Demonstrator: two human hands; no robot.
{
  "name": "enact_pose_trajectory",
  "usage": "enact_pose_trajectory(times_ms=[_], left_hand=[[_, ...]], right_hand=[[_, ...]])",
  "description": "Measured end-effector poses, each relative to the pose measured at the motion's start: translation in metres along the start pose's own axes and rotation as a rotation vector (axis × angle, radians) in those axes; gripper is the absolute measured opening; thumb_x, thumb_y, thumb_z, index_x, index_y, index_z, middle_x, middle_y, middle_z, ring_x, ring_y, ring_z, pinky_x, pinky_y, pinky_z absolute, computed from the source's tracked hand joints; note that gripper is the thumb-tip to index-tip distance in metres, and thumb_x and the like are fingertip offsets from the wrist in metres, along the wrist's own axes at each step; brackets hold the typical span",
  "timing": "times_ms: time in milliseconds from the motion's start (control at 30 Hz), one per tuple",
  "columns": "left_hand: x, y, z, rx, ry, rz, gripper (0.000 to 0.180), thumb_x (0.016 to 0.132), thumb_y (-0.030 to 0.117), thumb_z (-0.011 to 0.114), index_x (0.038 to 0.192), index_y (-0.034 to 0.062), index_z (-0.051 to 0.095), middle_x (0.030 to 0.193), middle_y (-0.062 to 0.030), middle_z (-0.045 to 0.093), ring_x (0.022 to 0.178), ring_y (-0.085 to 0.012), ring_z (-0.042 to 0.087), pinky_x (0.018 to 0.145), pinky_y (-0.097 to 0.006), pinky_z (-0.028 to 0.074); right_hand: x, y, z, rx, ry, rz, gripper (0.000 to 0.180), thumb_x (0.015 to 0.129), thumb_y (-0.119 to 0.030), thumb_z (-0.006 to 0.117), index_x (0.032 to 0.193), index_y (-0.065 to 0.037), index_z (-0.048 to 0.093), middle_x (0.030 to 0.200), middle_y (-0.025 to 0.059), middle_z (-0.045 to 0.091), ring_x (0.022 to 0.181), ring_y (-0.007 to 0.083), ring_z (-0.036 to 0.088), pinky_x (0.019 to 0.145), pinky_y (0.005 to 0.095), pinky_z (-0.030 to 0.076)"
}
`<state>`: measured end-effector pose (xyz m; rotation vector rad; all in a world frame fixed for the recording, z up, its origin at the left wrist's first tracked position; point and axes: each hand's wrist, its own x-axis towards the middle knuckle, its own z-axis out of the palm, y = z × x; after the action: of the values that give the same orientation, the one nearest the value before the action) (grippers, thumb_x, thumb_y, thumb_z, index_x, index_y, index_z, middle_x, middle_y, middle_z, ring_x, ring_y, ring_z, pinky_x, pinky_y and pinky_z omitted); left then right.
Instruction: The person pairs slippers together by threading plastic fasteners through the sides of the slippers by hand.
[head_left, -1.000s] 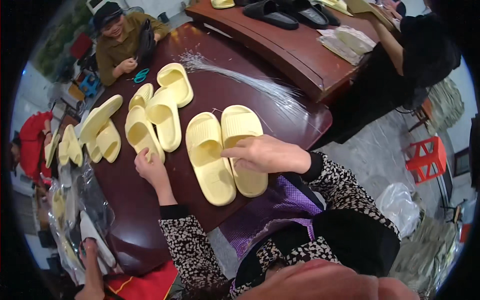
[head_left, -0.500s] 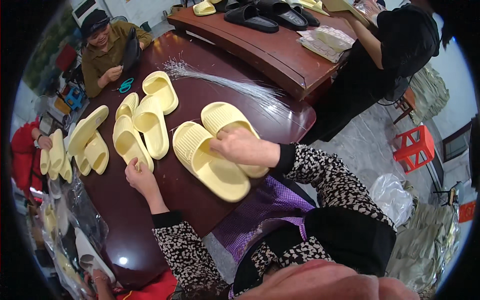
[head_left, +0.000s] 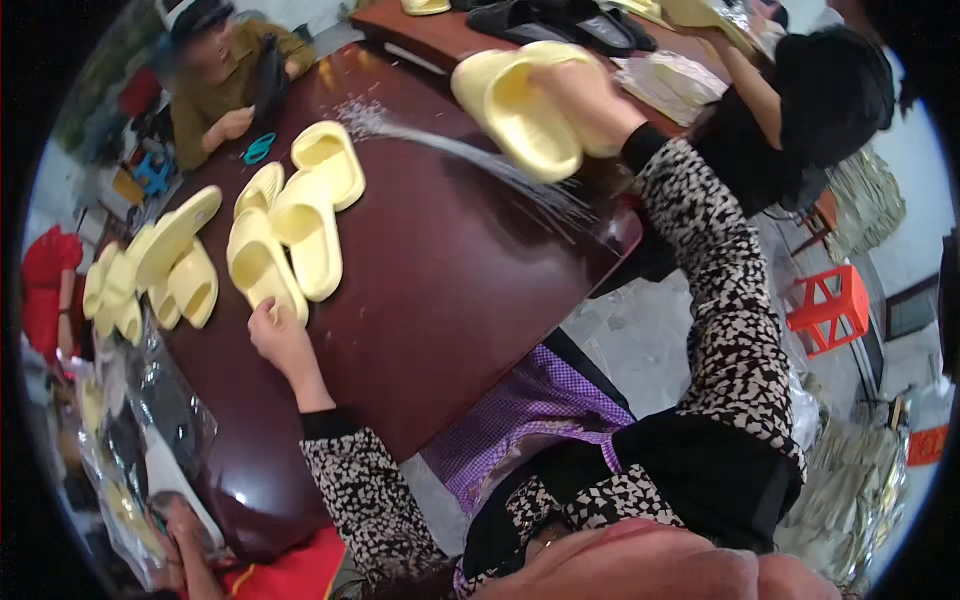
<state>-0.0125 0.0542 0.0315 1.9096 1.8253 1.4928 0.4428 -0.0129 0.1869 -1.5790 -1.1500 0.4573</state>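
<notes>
My right hand (head_left: 578,92) holds a pair of pale yellow slide slippers (head_left: 528,120) up at the far right of the table, its fingers in between their straps. Beneath them lies a fanned bundle of thin, pale wire-like strands (head_left: 450,146). My left hand (head_left: 280,338) is closed in a pinch at the heel of another yellow slipper (head_left: 262,268), which rests on the table. Touching that slipper is a second one (head_left: 308,240), with more yellow slippers beyond them. Another cluster of yellow slippers (head_left: 180,240) stands farther left.
Teal-handled scissors (head_left: 258,148) lie near a seated person (head_left: 215,95) holding a dark item. A second table (head_left: 400,22) bears black slides (head_left: 510,22). A person in black (head_left: 830,95) stands there. Red stool (head_left: 830,308) at right; plastic-wrapped slippers and another person's hands (head_left: 180,525) at lower left.
My right hand has lifted the pair of slippers off the table and carried it away from me, up and to the right. My left hand stays at the same slipper's heel.
</notes>
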Motion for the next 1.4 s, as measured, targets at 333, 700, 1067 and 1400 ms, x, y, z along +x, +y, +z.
enact_pose_trajectory(times_ms=[333, 700, 1067, 1400], left_hand=[[-0.012, -0.01, -0.016, -0.035, 0.119, 0.022, 0.022, 0.076, 0.009, 0.057, 0.097, 0.0038, 0.061, 0.101, -0.0136, 0.059, 0.097, -0.0321, 0.054, 0.086, -0.042, 0.042], [-0.033, -0.029, -0.034, -0.034, 0.252, 0.014, 0.022, 0.072, 0.006, 0.059, 0.094, 0.0049, 0.059, 0.102, -0.0126, 0.055, 0.1, -0.0327, 0.05, 0.087, -0.044, 0.04], [-0.047, -0.039, -0.026, -0.076, 0.241, 0.003, 0.022, 0.071, 0.006, 0.06, 0.093, 0.0047, 0.058, 0.1, -0.0151, 0.055, 0.098, -0.0342, 0.05, 0.085, -0.045, 0.04], [-0.044, -0.046, -0.033, -0.113, 0.197, -0.171, 0.02, 0.074, 0.007, 0.059, 0.093, 0.0024, 0.06, 0.104, -0.0166, 0.054, 0.099, -0.0331, 0.052, 0.087, -0.041, 0.042]], right_hand=[[0.1, 0.068, -0.098, -1.092, 0.097, -0.475, 0.026, 0.087, -0.02, 0.05, 0.1, -0.004, 0.066, 0.092, 0.0232, 0.063, 0.089, 0.0385, 0.061, 0.077, 0.0427, 0.047], [-0.052, -0.055, 0.197, -0.486, -0.625, -0.724, 0.028, 0.086, -0.012, 0.059, 0.112, -0.002, 0.06, 0.099, 0.0171, 0.066, 0.093, 0.0245, 0.064, 0.082, 0.0324, 0.049], [-0.1, -0.049, 0.377, -0.523, -0.728, -0.56, 0.037, 0.086, -0.029, 0.054, 0.12, -0.013, 0.059, 0.103, 0.0161, 0.065, 0.098, 0.0281, 0.061, 0.087, 0.0364, 0.046], [-0.108, -0.048, 0.414, -0.339, -0.584, -0.346, 0.037, 0.085, -0.034, 0.053, 0.117, -0.018, 0.061, 0.111, 0.0154, 0.062, 0.108, 0.0304, 0.057, 0.094, 0.0454, 0.04]])
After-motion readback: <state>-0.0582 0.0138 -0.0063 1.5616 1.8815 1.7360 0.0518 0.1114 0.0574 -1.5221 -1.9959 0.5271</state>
